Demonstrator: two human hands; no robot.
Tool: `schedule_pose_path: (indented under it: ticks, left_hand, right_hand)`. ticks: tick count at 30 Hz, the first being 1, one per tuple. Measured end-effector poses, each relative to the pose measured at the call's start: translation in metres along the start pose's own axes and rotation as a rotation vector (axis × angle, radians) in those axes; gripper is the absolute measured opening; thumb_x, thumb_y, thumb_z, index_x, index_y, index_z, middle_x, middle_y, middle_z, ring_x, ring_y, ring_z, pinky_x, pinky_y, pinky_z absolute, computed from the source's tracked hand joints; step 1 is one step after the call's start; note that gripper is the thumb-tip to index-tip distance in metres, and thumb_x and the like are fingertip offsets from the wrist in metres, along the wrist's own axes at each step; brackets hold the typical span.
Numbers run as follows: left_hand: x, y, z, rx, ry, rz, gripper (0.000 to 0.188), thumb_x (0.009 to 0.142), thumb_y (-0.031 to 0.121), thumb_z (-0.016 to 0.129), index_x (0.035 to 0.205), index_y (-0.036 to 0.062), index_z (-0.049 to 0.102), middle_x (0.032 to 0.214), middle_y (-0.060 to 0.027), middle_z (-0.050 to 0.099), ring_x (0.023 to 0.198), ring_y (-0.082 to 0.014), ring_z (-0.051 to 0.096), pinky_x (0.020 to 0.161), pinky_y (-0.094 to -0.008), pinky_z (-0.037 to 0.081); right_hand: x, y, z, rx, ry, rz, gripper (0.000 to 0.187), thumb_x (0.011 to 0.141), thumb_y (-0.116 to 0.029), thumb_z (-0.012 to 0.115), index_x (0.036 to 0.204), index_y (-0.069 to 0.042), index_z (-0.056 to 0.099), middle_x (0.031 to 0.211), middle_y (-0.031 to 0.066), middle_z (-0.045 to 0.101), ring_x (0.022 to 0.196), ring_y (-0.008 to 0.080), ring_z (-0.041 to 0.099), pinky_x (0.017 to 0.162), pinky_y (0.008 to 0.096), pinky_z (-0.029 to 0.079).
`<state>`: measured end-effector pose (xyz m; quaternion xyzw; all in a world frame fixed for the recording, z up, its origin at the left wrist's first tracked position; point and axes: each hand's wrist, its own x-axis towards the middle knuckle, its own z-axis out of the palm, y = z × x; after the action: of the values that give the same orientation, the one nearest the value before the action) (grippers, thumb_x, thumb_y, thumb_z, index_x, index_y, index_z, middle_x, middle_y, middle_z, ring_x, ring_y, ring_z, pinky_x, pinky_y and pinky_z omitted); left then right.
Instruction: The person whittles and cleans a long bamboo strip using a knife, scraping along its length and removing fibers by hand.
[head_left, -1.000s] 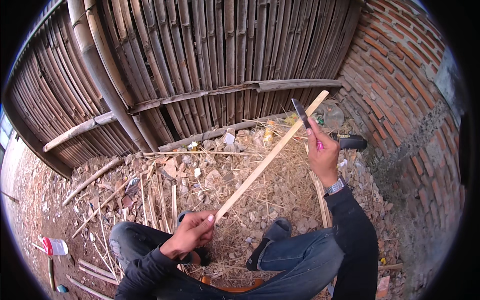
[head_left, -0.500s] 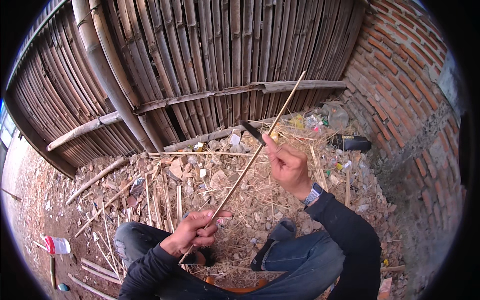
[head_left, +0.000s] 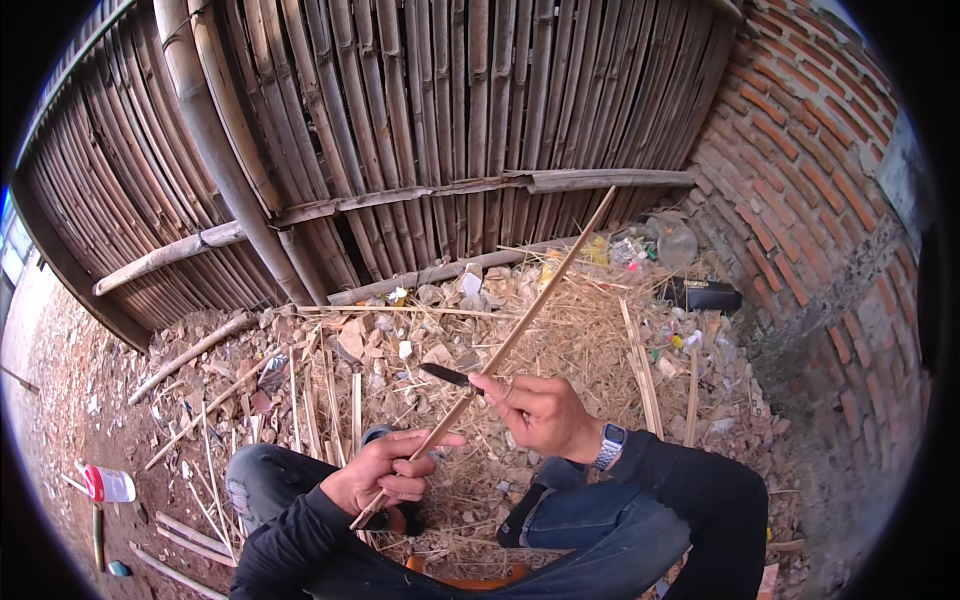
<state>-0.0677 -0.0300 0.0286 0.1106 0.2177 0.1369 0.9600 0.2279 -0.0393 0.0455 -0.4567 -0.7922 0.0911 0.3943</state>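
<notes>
My left hand [head_left: 392, 468] is closed around the lower part of a long, thin bamboo strip [head_left: 540, 300], which slants up and away to the right. In my right hand [head_left: 540, 412] is a knife [head_left: 446, 375] with a dark blade pointing left. The blade lies across the strip a short way above my left hand, and the right fingers pinch close to the strip there. The knife's handle is mostly hidden by the fingers.
Beyond my knees, rubble and bamboo shavings [head_left: 580, 350] cover the ground. Split bamboo pieces [head_left: 640, 365] lie around. A bamboo fence [head_left: 450, 100] stands ahead, a brick wall [head_left: 800, 200] to the right. A red-and-clear plastic cup [head_left: 112, 485] lies at left, a black object [head_left: 702, 294] near the wall.
My right hand and the knife have moved down along the bamboo strip toward my left hand. The strip's far end sits lower. My left hand keeps its hold in nearly the same place.
</notes>
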Motion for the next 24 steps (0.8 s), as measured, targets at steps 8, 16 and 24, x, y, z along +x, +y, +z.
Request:
schedule_pose_path:
  ticks: [8, 16, 24]
  left_hand:
    - [-0.001, -0.001, -0.005, -0.207, -0.107, -0.103, 0.046, 0.116, 0.016, 0.033, 0.159, 0.0, 0.035, 0.066, 0.0042, 0.039, 0.042, -0.0028, 0.032, 0.041, -0.0195, 0.028]
    - [0.0, 0.003, -0.018, -0.258, -0.061, -0.091, 0.045, 0.116, 0.023, 0.036, 0.156, 0.0046, 0.042, 0.064, 0.0077, 0.038, 0.043, -0.002, 0.033, 0.043, -0.0197, 0.027]
    - [-0.003, 0.006, -0.009, -0.229, -0.097, -0.057, 0.045, 0.116, 0.025, 0.036, 0.156, 0.0048, 0.043, 0.064, 0.0075, 0.038, 0.042, -0.0016, 0.032, 0.042, -0.0199, 0.026]
  right_hand:
    - [0.047, 0.083, -0.059, -0.209, 0.42, 0.252, 0.035, 0.104, -0.011, 0.066, 0.139, -0.004, 0.068, 0.069, 0.0037, 0.066, 0.059, 0.0054, 0.051, 0.052, 0.0288, 0.042]
    - [0.018, 0.042, -0.019, 0.028, 0.088, 0.22, 0.04, 0.101, -0.01, 0.066, 0.141, -0.011, 0.069, 0.066, 0.0081, 0.064, 0.055, 0.0128, 0.057, 0.051, 0.0341, 0.046]
    - [0.02, 0.003, 0.005, 0.087, 0.027, -0.031, 0.04, 0.099, -0.009, 0.067, 0.139, -0.011, 0.07, 0.062, 0.0065, 0.059, 0.052, 0.0171, 0.055, 0.049, 0.0355, 0.045]
